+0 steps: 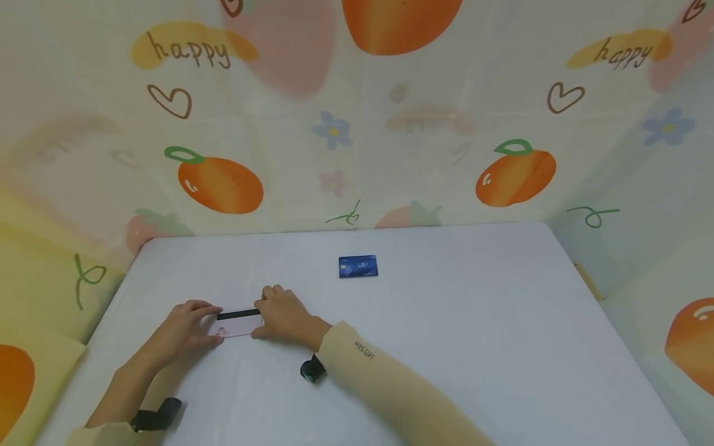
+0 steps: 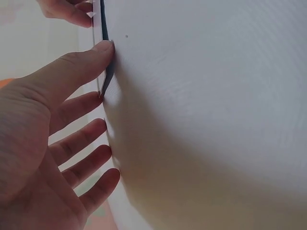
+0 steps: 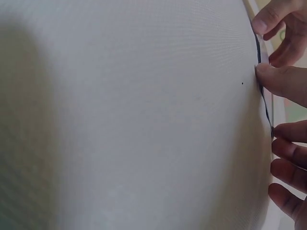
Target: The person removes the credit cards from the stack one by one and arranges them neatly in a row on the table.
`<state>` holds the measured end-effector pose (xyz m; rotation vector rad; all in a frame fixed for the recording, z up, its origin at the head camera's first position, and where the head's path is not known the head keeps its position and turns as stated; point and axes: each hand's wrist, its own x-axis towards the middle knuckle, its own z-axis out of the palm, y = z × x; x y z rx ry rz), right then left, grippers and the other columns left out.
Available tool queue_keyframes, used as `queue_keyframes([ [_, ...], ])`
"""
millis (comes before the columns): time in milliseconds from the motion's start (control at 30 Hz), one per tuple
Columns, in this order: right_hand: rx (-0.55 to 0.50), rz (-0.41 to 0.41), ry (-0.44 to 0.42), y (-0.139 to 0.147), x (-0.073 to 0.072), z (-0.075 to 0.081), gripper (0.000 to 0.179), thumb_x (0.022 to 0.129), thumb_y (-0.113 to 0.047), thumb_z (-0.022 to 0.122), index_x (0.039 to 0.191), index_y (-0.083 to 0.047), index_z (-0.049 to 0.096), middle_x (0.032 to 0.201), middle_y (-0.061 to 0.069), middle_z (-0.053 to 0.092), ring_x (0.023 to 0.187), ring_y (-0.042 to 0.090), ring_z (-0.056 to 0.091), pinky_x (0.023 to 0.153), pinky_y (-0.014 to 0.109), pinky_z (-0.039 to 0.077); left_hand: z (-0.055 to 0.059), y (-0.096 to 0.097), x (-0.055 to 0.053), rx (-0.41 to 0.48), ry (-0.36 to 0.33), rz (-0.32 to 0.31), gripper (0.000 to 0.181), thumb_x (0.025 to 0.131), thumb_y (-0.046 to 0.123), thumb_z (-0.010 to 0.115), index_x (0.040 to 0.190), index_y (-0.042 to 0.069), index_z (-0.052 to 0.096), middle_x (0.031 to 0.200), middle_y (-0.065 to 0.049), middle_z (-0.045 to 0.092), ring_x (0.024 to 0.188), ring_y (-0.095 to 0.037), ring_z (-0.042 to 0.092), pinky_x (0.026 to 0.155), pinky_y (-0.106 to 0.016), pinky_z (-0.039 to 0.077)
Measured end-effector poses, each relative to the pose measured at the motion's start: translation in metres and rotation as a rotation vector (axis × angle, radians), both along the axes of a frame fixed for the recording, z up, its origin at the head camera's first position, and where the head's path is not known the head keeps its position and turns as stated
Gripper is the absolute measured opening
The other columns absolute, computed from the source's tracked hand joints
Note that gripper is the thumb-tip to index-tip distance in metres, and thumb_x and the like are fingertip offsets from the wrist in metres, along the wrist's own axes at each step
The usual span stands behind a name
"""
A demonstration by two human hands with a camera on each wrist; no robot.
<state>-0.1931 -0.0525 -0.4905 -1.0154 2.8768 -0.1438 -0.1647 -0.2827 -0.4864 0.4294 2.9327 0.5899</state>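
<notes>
A pale pinkish card [image 1: 240, 327] with a black stripe along its far side is held between both hands, low at the table on the left in the head view. My left hand [image 1: 186, 325] grips its left end, thumb on the near edge and forefinger at the far edge. At the opposite end, my right hand [image 1: 284, 316] grips the card with thumb and fingers. Seen edge-on in the left wrist view, the card [image 2: 108, 79] is a thin dark strip between thumb and forefinger; the left hand's other fingers spread loosely beside the table.
A blue card [image 1: 358, 266] marked VIP lies flat farther back on the white table [image 1: 474, 334]. Behind the table hangs a cloth [image 1: 368, 161] printed with fruit, hearts and flowers. Dark wrist cameras show below the left hand and beside the right sleeve [image 1: 385, 384].
</notes>
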Motion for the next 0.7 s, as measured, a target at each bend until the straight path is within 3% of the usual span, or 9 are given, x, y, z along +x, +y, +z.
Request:
queue_keyframes([
  [333,-0.02,0.04,-0.067,0.006,-0.003,0.006,0.059,0.086,-0.057,0.065,0.13,-0.018,0.061,0.117,-0.005,0.056,0.098,0.008,0.047,0.079,0.018,0.041,0.002,0.003,0.0,-0.005,-0.02,0.022,0.059,0.071,0.027,0.085,0.12,0.002,0.065,0.123,-0.027,0.055,0.114,-0.048,0.045,0.091,-0.066,0.041],
  [700,-0.086,0.057,-0.126,0.021,-0.017,0.014,0.06,0.089,-0.055,0.062,0.137,-0.018,0.057,0.126,-0.001,0.058,0.11,0.011,0.053,0.093,0.019,0.046,0.005,0.01,-0.013,0.005,-0.041,0.048,0.066,0.08,0.046,0.075,0.124,-0.001,0.062,0.125,-0.028,0.057,0.118,-0.048,0.048,0.095,-0.065,0.041],
])
